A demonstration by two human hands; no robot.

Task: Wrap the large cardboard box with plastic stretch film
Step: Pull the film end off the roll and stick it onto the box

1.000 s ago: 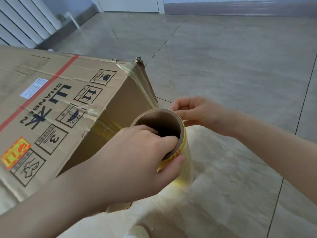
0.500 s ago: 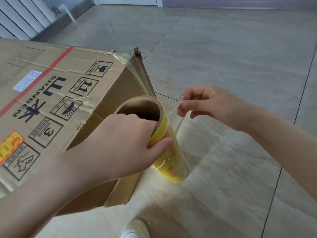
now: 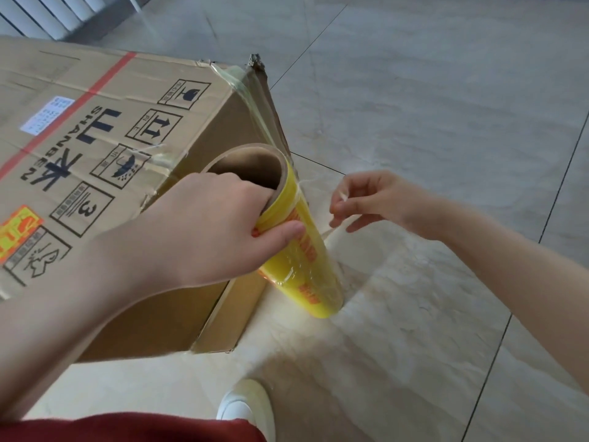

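Observation:
A large cardboard box [image 3: 105, 129] with black printed symbols and a red stripe lies on the floor at the left. Clear film [image 3: 255, 100] crosses its far right corner. My left hand [image 3: 216, 228] grips the top rim of a yellow stretch film roll [image 3: 306, 260], fingers inside the brown core, thumb on the outside. The roll stands tilted beside the box's right end. To the right of the roll, my right hand [image 3: 373, 202] pinches a thin twisted strand of film [image 3: 334, 229] that runs back to the roll.
Glossy beige floor tiles [image 3: 430, 106] spread to the right and behind the box. A white radiator [image 3: 47, 11] stands at the top left. My white shoe [image 3: 248, 406] and a red garment [image 3: 134, 429] show at the bottom edge.
The roll has tipped further, so its yellow side shows. My right hand has moved away from the roll's rim to the right and down, drawing out a thin strand of film.

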